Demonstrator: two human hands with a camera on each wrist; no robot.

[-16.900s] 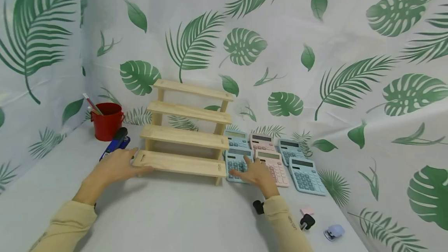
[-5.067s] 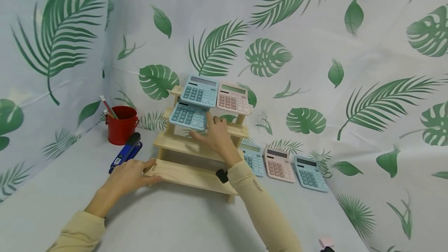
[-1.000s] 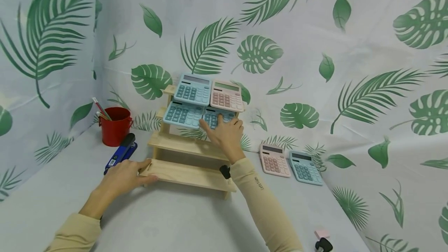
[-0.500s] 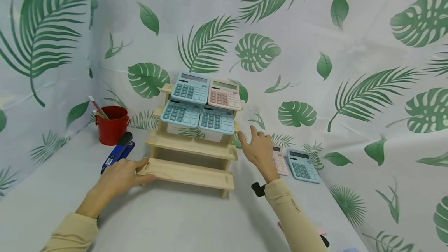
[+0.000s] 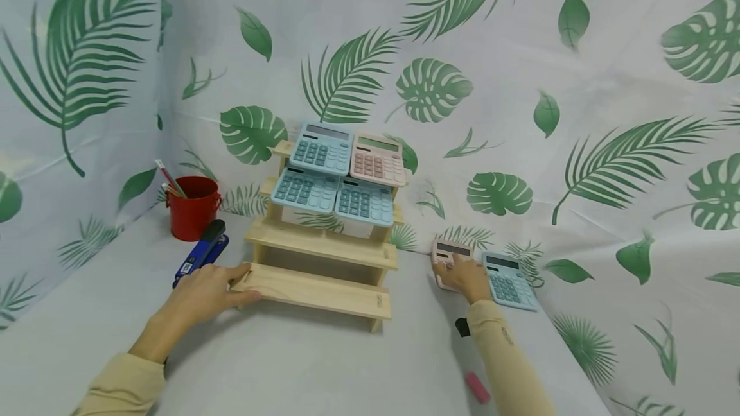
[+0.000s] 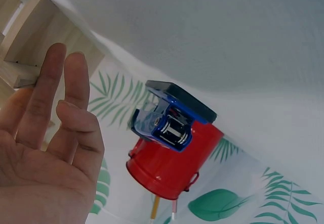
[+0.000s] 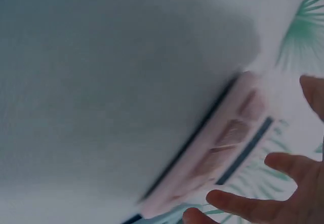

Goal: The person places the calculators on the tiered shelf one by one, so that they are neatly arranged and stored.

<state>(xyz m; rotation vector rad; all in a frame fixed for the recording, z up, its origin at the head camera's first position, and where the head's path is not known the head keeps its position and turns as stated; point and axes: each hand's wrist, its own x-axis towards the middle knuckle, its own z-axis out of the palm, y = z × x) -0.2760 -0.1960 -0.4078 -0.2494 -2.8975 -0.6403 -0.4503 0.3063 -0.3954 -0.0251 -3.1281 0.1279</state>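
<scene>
My left hand (image 5: 202, 294) rests at the left end of the wooden tiered shelf's lowest board (image 5: 312, 287), thumb along the front and index finger at the end; its fingers look extended or loosely bent in the left wrist view. My right hand (image 5: 467, 277) reaches over a pink calculator (image 5: 453, 248) lying on the table, fingers spread around its keys. In the right wrist view that pink calculator (image 7: 223, 148) is blurred, with the fingertips right by it. A blue calculator (image 5: 320, 146) and a pink one (image 5: 378, 159) sit on the top tier; two blue calculators (image 5: 364, 201) sit below.
Another blue calculator (image 5: 509, 284) lies right of the hand. A red bucket (image 5: 193, 210) with pencils and a blue stapler (image 5: 202, 252) stand left of the shelf. A small pinkish-red block (image 5: 477, 387) lies near the right forearm. Leaf-printed cloth backs the table.
Several calculators have gone from the table onto the upper two tiers. In the last second my right hand left a blue calculator on the second tier and moved right. The left hand stayed.
</scene>
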